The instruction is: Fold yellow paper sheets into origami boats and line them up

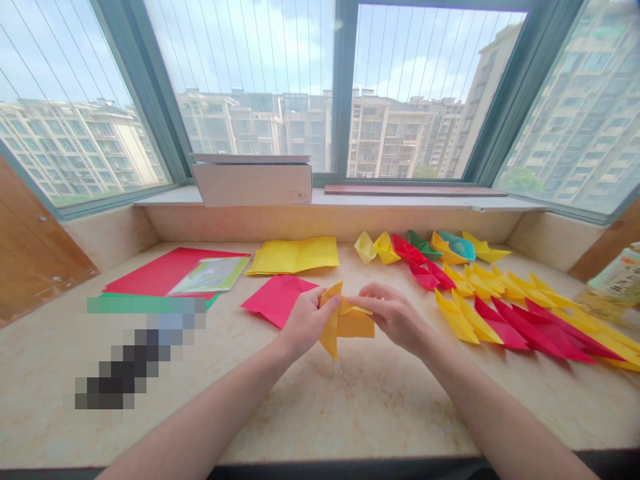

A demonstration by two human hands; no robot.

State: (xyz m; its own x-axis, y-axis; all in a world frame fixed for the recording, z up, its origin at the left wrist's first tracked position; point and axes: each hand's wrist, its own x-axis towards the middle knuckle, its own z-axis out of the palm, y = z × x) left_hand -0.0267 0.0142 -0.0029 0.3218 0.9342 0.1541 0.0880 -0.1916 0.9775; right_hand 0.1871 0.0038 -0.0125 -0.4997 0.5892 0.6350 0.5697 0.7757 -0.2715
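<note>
Both hands met over the middle of the pale stone worktop [320, 407], and between them was a partly folded orange-yellow paper [345, 321]. The left hand [306, 322] was closed on the paper's left side, fingers curled around a fold whose point hung down toward the worktop. The right hand [395, 315] pinched the upper right edge of the same paper, thumb and fingertips pressed together on it. The paper was held just above the worktop, slightly tilted, not lying flat. Just behind the left hand lay a pink-red sheet [277, 298], and behind that a creased yellow sheet [295, 254]. Farther left a large red sheet [160, 270] carried a light green printed leaflet [213, 274], with a green sheet's edge showing beneath. To the right, well apart from the hands, rows of finished folded paper boats [500, 300] in yellow, red, green and teal spread across the worktop toward the far right edge, near a bottle [617, 280] that was only partly in view. A cardboard box [253, 180] sat on the window ledge behind.
</note>
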